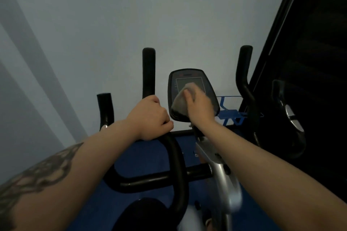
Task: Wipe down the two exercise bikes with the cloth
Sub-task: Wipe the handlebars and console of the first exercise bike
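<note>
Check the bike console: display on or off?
Looks off: the console screen is dark and unlit, though the cloth under the right hand covers part.

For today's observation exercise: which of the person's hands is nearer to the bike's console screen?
Right. The right hand presses the cloth onto the console screen. The left hand grips the black handlebar beside the console, off the screen.
</note>
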### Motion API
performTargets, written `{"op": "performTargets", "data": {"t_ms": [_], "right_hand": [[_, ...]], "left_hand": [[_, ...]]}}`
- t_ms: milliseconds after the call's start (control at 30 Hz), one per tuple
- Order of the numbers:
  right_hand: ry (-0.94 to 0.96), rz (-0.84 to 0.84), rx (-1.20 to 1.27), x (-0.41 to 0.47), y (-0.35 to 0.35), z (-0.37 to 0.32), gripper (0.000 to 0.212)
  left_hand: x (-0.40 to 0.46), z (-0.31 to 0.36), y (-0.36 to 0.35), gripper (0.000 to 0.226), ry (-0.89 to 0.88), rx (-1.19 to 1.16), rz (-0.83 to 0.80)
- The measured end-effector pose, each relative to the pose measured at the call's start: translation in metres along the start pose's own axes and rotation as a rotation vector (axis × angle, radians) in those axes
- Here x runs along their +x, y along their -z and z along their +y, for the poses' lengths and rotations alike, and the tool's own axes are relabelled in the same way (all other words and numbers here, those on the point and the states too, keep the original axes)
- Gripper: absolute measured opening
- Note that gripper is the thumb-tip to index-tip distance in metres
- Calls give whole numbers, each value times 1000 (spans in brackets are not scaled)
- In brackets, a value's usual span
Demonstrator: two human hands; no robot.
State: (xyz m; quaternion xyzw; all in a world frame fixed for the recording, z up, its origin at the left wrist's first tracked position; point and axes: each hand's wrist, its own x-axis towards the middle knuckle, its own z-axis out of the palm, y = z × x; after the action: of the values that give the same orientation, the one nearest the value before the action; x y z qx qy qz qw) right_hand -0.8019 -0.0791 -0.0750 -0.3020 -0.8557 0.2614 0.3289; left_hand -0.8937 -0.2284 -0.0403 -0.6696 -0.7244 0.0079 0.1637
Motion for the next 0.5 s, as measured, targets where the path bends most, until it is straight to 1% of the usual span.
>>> {"op": "performTargets", "data": {"t_ms": [33,67,100,167,200,267,367,400,433,500], "right_hand": [[104,-152,-210,1,-12,4,47],[200,-270,-374,2,-18,11,55],[308,-341,-455,4,-18,20,58],[492,-445,-472,7,-3,43,60],[532,-473,-481,8,6,53,61],[475,-433,-525,19,13,64,61],[261,-294,-545,37,-5,42,60],[221,-251,-552,38,-13,34,60],[220,-227,-558,34,-18,32,61],[319,-278,-556,23,-13,41,62]], "left_hand": [[-2,0,-2,49,5,-7,33],[-3,1,-3,49,8,-18,63],[-3,1,-4,48,4,-27,96],[-4,2,-7,47,-3,-46,165],[-4,2,-8,46,0,-64,203],[-4,4,-11,46,13,-96,263],[-6,4,-14,52,53,-131,294],[-7,5,-16,52,63,-137,310],[-6,5,-17,51,65,-142,334],[-6,5,-18,49,63,-160,356]]}}
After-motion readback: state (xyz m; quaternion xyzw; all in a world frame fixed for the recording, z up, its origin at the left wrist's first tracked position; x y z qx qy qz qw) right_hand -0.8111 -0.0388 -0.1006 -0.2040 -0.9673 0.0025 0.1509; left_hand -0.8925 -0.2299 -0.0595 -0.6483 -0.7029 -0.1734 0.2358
